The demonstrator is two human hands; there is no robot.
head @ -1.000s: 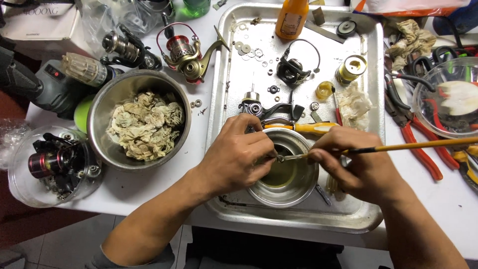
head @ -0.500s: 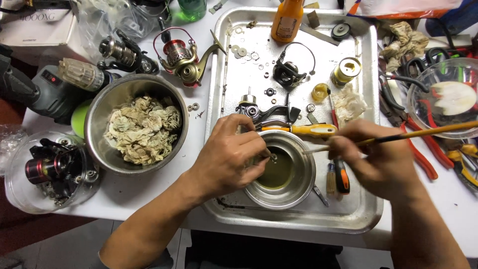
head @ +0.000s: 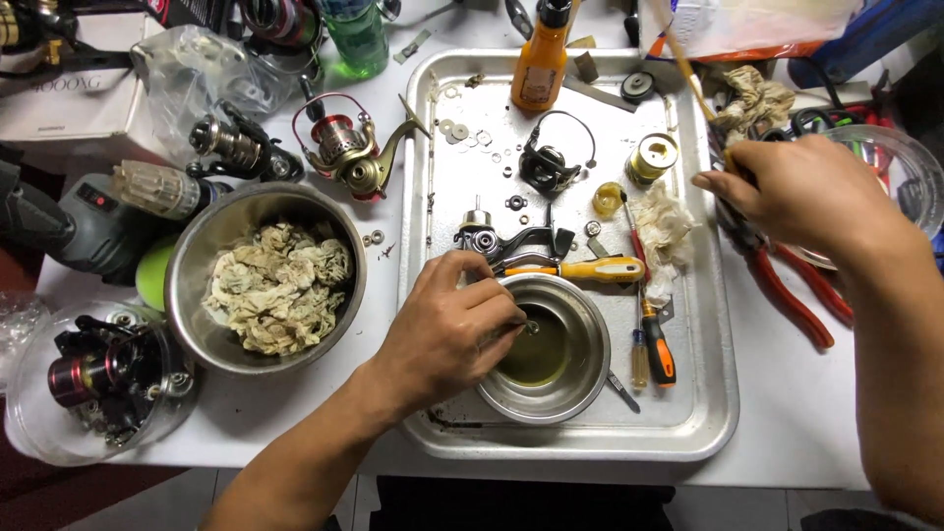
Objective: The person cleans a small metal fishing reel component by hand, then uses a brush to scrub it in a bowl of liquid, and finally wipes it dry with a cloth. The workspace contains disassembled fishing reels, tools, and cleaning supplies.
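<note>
My left hand (head: 447,329) rests on the rim of a small steel bowl (head: 575,388) of yellowish liquid and pinches a small metal part over it. The bowl stands in a large metal tray (head: 703,423). My right hand (head: 801,192) is up at the tray's right edge, shut on a thin wooden-handled brush (head: 685,64) whose handle points up and away. A yellow-handled screwdriver (head: 590,270) lies just behind the bowl. A dismantled reel body (head: 492,239) sits beside it.
A larger steel bowl of dirty rags (head: 265,285) stands left of the tray. Fishing reels (head: 344,152), a drill (head: 74,221) and a plastic tub with a reel (head: 98,379) crowd the left. Red pliers (head: 787,285) lie right. An orange bottle (head: 539,59) stands in the tray's far end.
My right hand has lifted the brush away from the small bowl and swung it up and right to the tray's edge. My left hand stays at the bowl with the part.
</note>
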